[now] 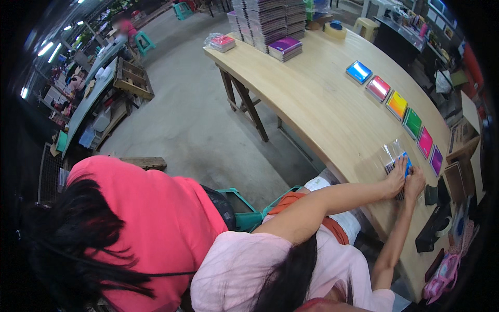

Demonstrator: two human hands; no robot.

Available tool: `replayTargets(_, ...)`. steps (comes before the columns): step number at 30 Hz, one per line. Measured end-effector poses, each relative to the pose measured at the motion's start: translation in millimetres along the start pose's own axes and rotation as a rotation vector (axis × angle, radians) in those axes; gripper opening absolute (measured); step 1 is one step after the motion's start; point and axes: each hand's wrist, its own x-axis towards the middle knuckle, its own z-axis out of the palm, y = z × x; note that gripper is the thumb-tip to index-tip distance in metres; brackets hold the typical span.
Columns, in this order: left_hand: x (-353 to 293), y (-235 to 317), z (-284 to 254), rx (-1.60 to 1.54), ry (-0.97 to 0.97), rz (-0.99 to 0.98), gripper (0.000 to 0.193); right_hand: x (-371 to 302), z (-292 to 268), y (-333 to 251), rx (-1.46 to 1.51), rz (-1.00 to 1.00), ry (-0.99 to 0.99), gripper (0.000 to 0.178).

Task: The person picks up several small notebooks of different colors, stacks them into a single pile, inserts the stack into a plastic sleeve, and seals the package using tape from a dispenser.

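Note:
A blue-covered stack of notebooks (408,165) lies at the table's near right, with a clear plastic bag (391,152) around or against it. My left hand (397,176) grips the stack from its left side, fingers over the blue cover. Close against it, my right hand (415,182) has its fingers bent onto the stack's right edge. The hands hide much of the stack, so how far it sits inside the bag cannot be told. Beyond them runs a row of small notebook piles: blue (358,72), red, yellow (396,105), green (412,123), magenta and purple (436,159).
Tall notebook stacks (270,21) stand at the table's far end, beside a roll of tape (335,30). Cardboard boxes (462,138), a black tape dispenser (434,229) and a pink pouch (444,275) line the right. A co-worker in a coral shirt (145,223) sits close on my left.

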Motion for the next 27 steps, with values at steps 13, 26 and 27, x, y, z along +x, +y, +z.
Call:
replayTargets(13, 9, -5, 6, 0.072, -0.028, 0.015, 0.066, 4, 14, 1, 0.037, 0.026, 0.027, 0.015)
replayTargets(26, 12, -12, -3, 0.033, -0.08, 0.003, 0.07, 9, 11, -8, 0.105, -0.007, 0.042, 0.013)
replayTargets(27, 12, -12, -6, 0.025, -0.085, 0.013, 0.07, 9, 6, -9, 0.066, -0.004, 0.015, 0.013)
